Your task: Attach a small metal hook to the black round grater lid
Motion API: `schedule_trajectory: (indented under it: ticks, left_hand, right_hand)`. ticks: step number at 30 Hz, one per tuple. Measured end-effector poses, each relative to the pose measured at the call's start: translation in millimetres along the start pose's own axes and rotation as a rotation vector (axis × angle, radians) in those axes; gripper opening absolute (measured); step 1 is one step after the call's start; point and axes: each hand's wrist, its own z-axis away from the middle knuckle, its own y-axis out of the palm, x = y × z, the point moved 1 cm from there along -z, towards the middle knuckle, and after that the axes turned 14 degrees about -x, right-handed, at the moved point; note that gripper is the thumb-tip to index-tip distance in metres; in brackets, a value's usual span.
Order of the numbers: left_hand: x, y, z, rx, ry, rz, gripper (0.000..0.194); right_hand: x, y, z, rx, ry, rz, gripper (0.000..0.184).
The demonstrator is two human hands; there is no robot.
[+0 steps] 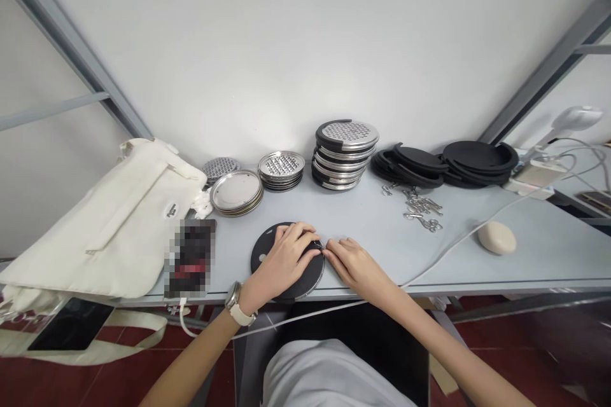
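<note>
A round black disc with a metal rim (267,253) lies flat near the table's front edge. My left hand (285,257) rests on top of it, fingers curled and pressing down. My right hand (351,262) is beside the disc's right edge, fingertips pinched at the rim where a small metal piece shows; what they grip is too small to name. A watch sits on my left wrist.
Along the wall stand stacks of perforated metal discs (281,168), plain metal plates (236,192), assembled black-rimmed discs (344,152) and black rings (443,164). Several metal hooks (422,206) lie behind my right hand. A white bag (119,222), an oval white object (496,236) and a white cable (449,253) are also on the table.
</note>
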Motion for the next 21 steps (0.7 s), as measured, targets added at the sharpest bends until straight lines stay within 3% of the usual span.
schedule_trajectory:
  ticks: [21]
  left_hand:
    - [-2.0, -1.9, -1.1, 0.007, 0.016, -0.007, 0.025]
  right_hand:
    - [4.2, -5.5, -1.1, 0.027, -0.004, -0.032, 0.016]
